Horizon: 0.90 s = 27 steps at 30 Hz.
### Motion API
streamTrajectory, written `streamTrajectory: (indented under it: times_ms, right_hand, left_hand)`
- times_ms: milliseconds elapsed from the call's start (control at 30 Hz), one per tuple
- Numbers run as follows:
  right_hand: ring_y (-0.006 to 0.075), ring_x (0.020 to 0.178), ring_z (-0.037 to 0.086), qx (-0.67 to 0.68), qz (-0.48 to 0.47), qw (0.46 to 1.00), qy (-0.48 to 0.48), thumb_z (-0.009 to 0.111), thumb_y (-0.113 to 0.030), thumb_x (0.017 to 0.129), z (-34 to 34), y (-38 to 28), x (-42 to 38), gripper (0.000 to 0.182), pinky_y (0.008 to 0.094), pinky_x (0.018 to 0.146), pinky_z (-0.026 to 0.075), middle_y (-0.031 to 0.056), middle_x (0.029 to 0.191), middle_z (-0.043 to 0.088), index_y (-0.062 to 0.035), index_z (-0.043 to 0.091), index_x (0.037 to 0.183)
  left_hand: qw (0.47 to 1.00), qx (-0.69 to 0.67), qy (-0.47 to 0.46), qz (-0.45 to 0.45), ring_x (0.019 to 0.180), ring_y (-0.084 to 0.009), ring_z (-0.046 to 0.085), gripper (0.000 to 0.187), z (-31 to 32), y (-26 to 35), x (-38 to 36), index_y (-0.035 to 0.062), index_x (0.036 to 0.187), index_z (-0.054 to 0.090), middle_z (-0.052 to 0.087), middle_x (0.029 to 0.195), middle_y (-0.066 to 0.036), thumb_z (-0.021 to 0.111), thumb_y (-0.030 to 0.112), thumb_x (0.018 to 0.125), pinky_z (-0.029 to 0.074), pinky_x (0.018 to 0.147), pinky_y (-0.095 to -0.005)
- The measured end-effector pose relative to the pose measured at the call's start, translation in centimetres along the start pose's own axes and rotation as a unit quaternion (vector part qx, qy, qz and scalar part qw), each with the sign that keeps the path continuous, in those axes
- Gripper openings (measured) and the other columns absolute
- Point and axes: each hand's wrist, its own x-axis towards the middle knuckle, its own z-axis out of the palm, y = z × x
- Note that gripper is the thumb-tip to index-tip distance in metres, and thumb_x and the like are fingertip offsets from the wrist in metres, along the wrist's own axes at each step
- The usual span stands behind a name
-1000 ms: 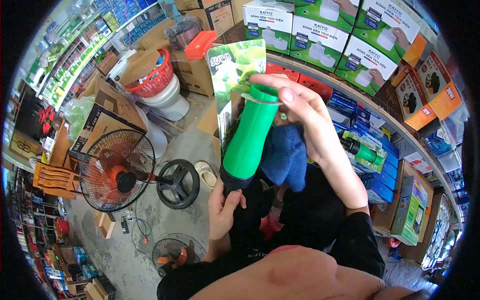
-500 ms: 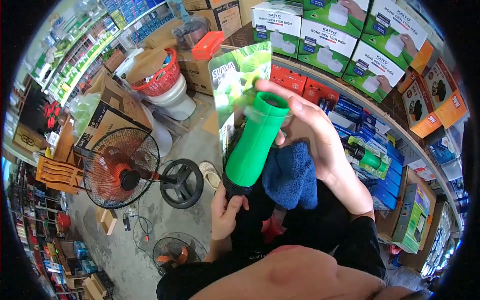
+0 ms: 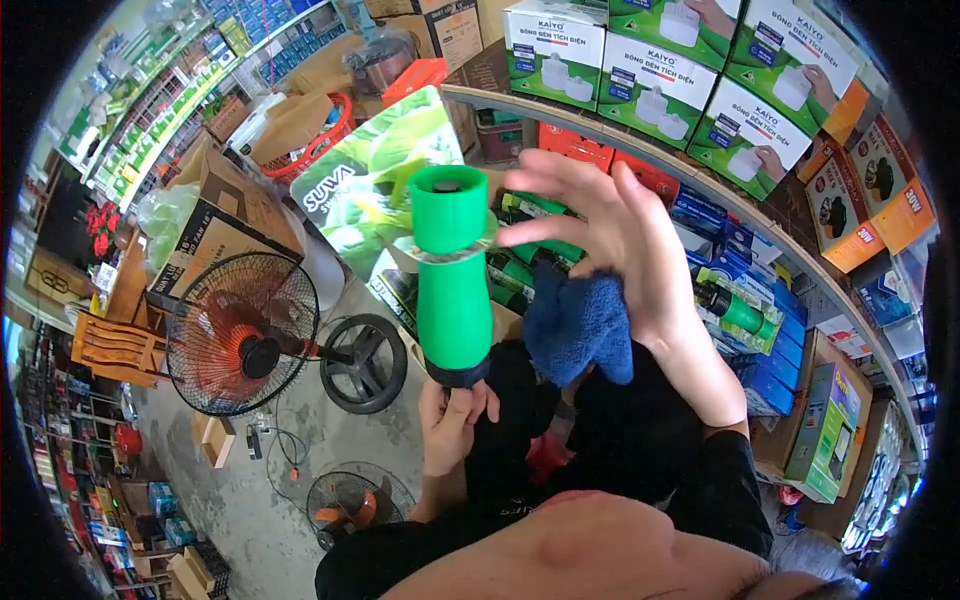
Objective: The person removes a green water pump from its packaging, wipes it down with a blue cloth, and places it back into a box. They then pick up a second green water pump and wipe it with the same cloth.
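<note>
A green tube-shaped nozzle (image 3: 455, 310) with a black base stands nearly upright in front of me. It is fixed to a leafy printed card (image 3: 375, 150) marked SUWA, which is tilted left behind it. My left hand (image 3: 450, 430) grips the black base from below. To the right of the nozzle, apart from it, is my right hand (image 3: 635, 250), its upper fingers stretched toward the nozzle's top. A blue cloth (image 3: 580, 325) hangs from that hand; the lower fingers holding it are mostly hidden.
More green-and-black nozzles (image 3: 740, 310) lie on the shelf at right. Stacked KAIYO boxes (image 3: 655, 95) stand on the shelf top (image 3: 620, 135). At left are a standing fan (image 3: 245, 335), a round black base (image 3: 365, 362), a cardboard box (image 3: 220, 225) and a red basket (image 3: 315, 150).
The nozzle and its card have turned and tipped left, now more upright. My right hand has come off the nozzle and its upper fingers have spread, with the cloth still hanging from it.
</note>
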Motion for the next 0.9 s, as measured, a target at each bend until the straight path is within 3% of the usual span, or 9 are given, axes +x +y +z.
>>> streamTrajectory:
  times_ms: [33, 67, 100, 267, 300, 367, 567, 900]
  right_hand:
    - [0.0241, 0.107, 0.059, 0.013, -0.002, 1.000, 0.011, 0.026, -0.063, 0.091, 0.0, 0.0, 0.2, 0.077, 0.0292, 0.068, 0.047, 0.0145, 0.130, 0.052, -0.0010, 0.042, 0.135]
    - [0.0276, 0.115, 0.056, 0.017, 0.006, 1.000, -0.014, 0.022, -0.061, 0.093, -0.4, -0.1, 0.3, 0.077, 0.0356, 0.080, 0.048, 0.0156, 0.135, 0.048, -0.0016, 0.036, 0.139]
    - [0.0276, 0.115, 0.056, 0.017, 0.006, 1.000, -0.015, 0.022, -0.061, 0.093, -0.5, 0.0, 0.3, 0.077, 0.0356, 0.080, 0.048, 0.0156, 0.135, 0.048, -0.0016, 0.036, 0.139]
    - [0.0309, 0.118, 0.054, 0.085, 0.004, 0.996, -0.020, 0.021, -0.059, 0.094, -0.5, 0.3, 0.5, 0.076, 0.0412, 0.101, 0.034, 0.0163, 0.139, 0.045, -0.0019, 0.032, 0.142]
    - [0.0309, 0.118, 0.054, 0.085, 0.004, 0.996, -0.021, 0.021, -0.059, 0.094, -0.5, 0.1, 0.5, 0.076, 0.0412, 0.101, 0.034, 0.0163, 0.139, 0.045, -0.0019, 0.032, 0.142]
    - [0.0255, 0.121, 0.052, 0.096, 0.031, 0.995, -0.006, 0.027, -0.064, 0.090, -0.4, -0.2, 0.4, 0.077, 0.0534, 0.097, 0.027, 0.0088, 0.136, 0.050, -0.0067, 0.037, 0.140]
    - [0.0251, 0.124, 0.049, 0.115, 0.036, 0.993, -0.016, 0.027, -0.063, 0.090, -0.8, 0.2, 0.7, 0.076, 0.0601, 0.102, 0.015, 0.0085, 0.137, 0.049, -0.0060, 0.036, 0.140]
    - [0.0232, 0.127, 0.047, 0.130, 0.038, 0.991, -0.012, 0.026, -0.063, 0.090, -0.9, 0.7, 0.8, 0.076, 0.0624, 0.103, 0.009, 0.0075, 0.137, 0.049, -0.0070, 0.036, 0.141]
  left_hand:
    - [1.000, -0.007, 0.006, -0.001, 0.050, -0.0072, 0.033, 0.042, 0.0, 0.0, 0.0, 0.0020, 0.124, 0.042, 0.041, 0.066, 0.000, 0.052, 0.031, 0.095, 0.039, 0.048, -0.0272]
    - [1.000, -0.014, 0.013, -0.001, 0.050, -0.0072, 0.033, 0.042, 0.0, 0.0, 0.1, 0.0024, 0.125, 0.042, 0.039, 0.066, 0.000, 0.051, 0.031, 0.096, 0.039, 0.048, -0.0270]
    - [1.000, -0.014, 0.013, -0.001, 0.050, -0.0072, 0.033, 0.042, 0.1, 0.1, 0.1, 0.0024, 0.125, 0.042, 0.039, 0.066, 0.000, 0.051, 0.031, 0.096, 0.039, 0.048, -0.0270]
    - [1.000, -0.008, 0.022, -0.016, 0.050, -0.0069, 0.033, 0.043, 0.1, 0.5, 0.2, 0.0024, 0.125, 0.041, 0.039, 0.067, 0.000, 0.052, 0.031, 0.095, 0.039, 0.048, -0.0265]
    - [1.000, -0.008, 0.023, -0.016, 0.050, -0.0069, 0.033, 0.043, 0.0, 0.4, 0.2, 0.0024, 0.125, 0.041, 0.039, 0.067, 0.000, 0.052, 0.031, 0.095, 0.039, 0.048, -0.0265]
    - [1.000, 0.005, 0.014, -0.010, 0.050, -0.0067, 0.034, 0.043, -0.2, 0.2, 0.2, 0.0022, 0.125, 0.041, 0.040, 0.069, 0.000, 0.052, 0.031, 0.095, 0.040, 0.049, -0.0264]
    - [0.999, 0.010, 0.023, -0.020, 0.050, -0.0060, 0.034, 0.043, -0.1, 0.2, 0.1, 0.0017, 0.125, 0.041, 0.042, 0.070, -0.001, 0.052, 0.031, 0.095, 0.040, 0.050, -0.0262]
    - [1.000, -0.011, 0.014, -0.025, 0.050, -0.0059, 0.033, 0.043, -0.2, 0.3, 0.3, 0.0007, 0.125, 0.041, 0.041, 0.069, -0.001, 0.051, 0.030, 0.096, 0.040, 0.049, -0.0262]
